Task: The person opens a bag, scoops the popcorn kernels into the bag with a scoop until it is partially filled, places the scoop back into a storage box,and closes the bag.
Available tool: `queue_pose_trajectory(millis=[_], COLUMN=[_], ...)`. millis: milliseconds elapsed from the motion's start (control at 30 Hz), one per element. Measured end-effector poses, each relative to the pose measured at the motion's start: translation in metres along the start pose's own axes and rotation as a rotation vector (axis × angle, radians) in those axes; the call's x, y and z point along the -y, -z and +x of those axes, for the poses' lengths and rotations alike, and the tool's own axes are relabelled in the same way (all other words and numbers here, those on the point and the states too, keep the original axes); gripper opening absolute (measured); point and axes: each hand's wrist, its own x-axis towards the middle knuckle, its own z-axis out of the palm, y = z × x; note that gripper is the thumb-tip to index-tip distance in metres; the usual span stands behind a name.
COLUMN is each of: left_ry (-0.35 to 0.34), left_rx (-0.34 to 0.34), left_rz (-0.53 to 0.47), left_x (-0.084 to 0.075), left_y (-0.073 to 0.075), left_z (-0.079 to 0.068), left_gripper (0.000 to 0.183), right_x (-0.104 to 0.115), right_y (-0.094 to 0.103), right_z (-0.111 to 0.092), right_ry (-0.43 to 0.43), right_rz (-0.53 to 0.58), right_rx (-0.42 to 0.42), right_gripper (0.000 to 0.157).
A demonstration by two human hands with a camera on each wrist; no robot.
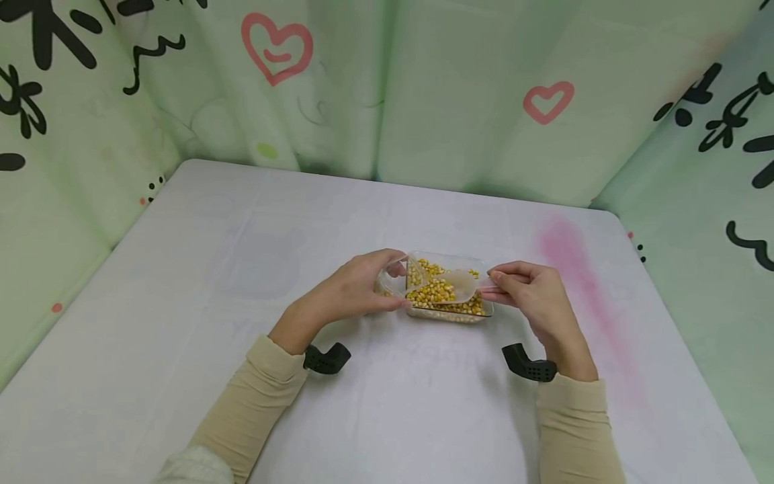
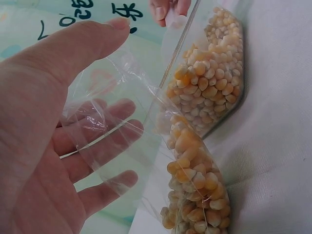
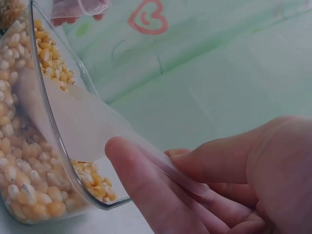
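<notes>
A clear rectangular container (image 1: 446,314) of yellow corn kernels (image 1: 432,291) sits on the table. My left hand (image 1: 359,286) grips a clear plastic bag (image 1: 393,279) at the container's left side, thumb and fingers spread around its mouth. In the left wrist view, kernels (image 2: 197,200) fill the lower part of the bag, beside the container wall (image 2: 204,131). My right hand (image 1: 535,289) pinches the handle of a translucent white scoop (image 1: 462,286) at the container's right. The scoop's blade (image 3: 83,122) reaches over the rim into the kernels.
A white cloth covers the table (image 1: 181,323), with a pink stain (image 1: 571,262) at the right. Green curtains (image 1: 447,94) with hearts and black writing stand behind and at both sides. Each wrist wears a black device (image 1: 329,359).
</notes>
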Motion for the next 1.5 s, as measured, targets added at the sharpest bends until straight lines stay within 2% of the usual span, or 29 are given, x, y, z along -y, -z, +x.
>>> queue_pose_trajectory(millis=[400,733,1500], left_ry=[0.006,0.005,0.0], left_rx=[-0.002,-0.005,-0.01], left_rz=[0.009,0.003,0.008], left_x=[-0.001,0.001,0.002], left_y=[0.001,0.0,-0.001], left_z=[-0.001,-0.001,0.0], left_gripper=[0.072,0.073,0.075], right_x=[-0.006,-0.016,-0.021], right_y=[0.01,0.017,0.028], right_z=[0.0,0.003,0.003], right_ry=[-0.03,-0.01,-0.031], right_rz=[0.189,0.342,0.487], right_rx=[0.026,0.045,0.043], right_gripper=[0.046,0.027,0.014])
